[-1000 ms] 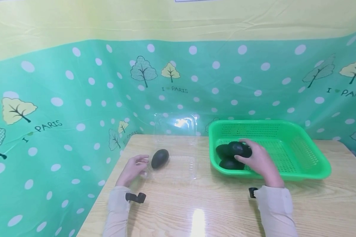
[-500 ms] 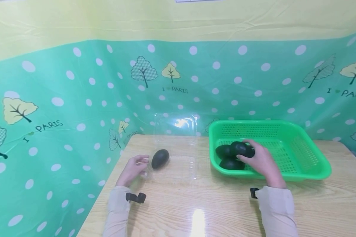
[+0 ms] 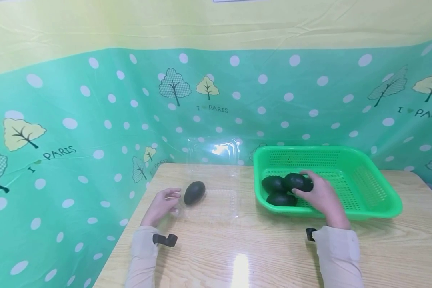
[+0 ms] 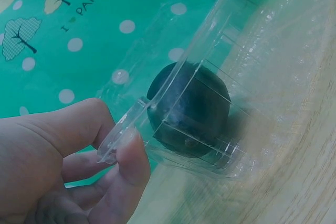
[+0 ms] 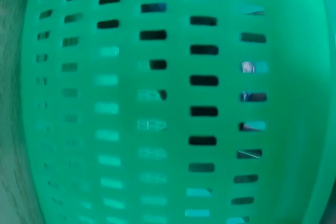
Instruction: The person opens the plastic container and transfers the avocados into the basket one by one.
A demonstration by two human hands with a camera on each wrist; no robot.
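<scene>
My left hand (image 3: 163, 206) pinches the rim of a clear plastic clamshell box (image 4: 123, 124) between thumb and fingers. The box's lid stands raised at the back, and one dark, egg-shaped avocado (image 3: 194, 193) lies at the left of its base. Over in the green basket (image 3: 376, 188), my right hand (image 3: 318, 192) grips another dark avocado (image 3: 296, 182) from its right side. Two more avocados, one at the back (image 3: 273, 184) and one at the front (image 3: 281, 199), lie beside it at the basket's left end. In the right wrist view the slotted basket wall (image 5: 178, 108) hides the hand.
Basket and box stand side by side on a wooden table (image 3: 209, 252), with a strip of tabletop between them. Behind and to the left hangs a green dotted cloth (image 3: 111, 160). The basket's raised rim stands around the right hand's fingers.
My right hand has shifted slightly to the right with its avocado, showing more of the two beside it. The left hand and the box have stayed put.
</scene>
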